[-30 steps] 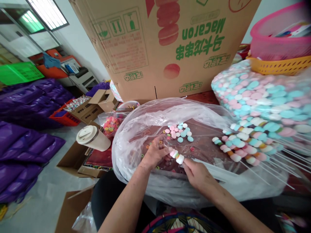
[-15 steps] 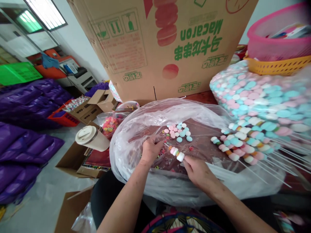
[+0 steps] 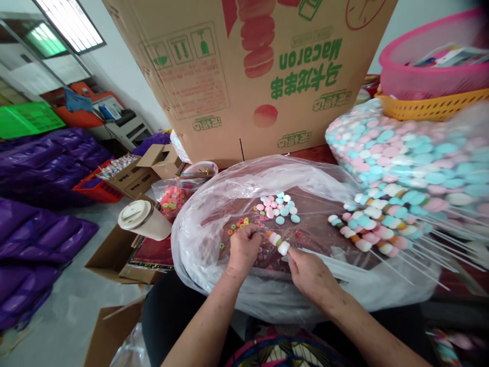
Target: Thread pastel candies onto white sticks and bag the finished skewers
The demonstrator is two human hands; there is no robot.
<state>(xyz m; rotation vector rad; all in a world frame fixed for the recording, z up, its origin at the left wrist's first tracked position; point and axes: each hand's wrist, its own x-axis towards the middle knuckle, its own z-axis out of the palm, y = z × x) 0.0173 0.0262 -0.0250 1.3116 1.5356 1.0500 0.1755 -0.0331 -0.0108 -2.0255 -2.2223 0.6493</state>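
Observation:
My right hand (image 3: 311, 272) is closed around the lower end of a candy skewer (image 3: 280, 243), which carries white, pink, green and orange pieces. My left hand (image 3: 246, 248) has its thumb and fingers pinched together at the skewer's tip, covering it; what lies between them is hidden. Small ring candies (image 3: 239, 224) lie scattered beside my left hand on the plastic sheeting (image 3: 206, 204). Just beyond both hands is a loose pile of pink, white and blue candy discs (image 3: 280, 206). Thin white sticks (image 3: 332, 264) lie by my right hand.
Finished-looking skewers (image 3: 382, 219) are heaped at right, against a big bag of candy discs (image 3: 385, 142). Baskets (image 3: 428, 66) sit on that bag. A large carton (image 3: 237, 102) blocks the back. At left stand a lidded cup (image 3: 143, 219) and a bag of ring candies (image 3: 173, 199).
My left hand has moved slightly right and down, from near the ring candies onto the skewer's tip, uncovering several rings. My right hand stays on the skewer. The view has shifted a little.

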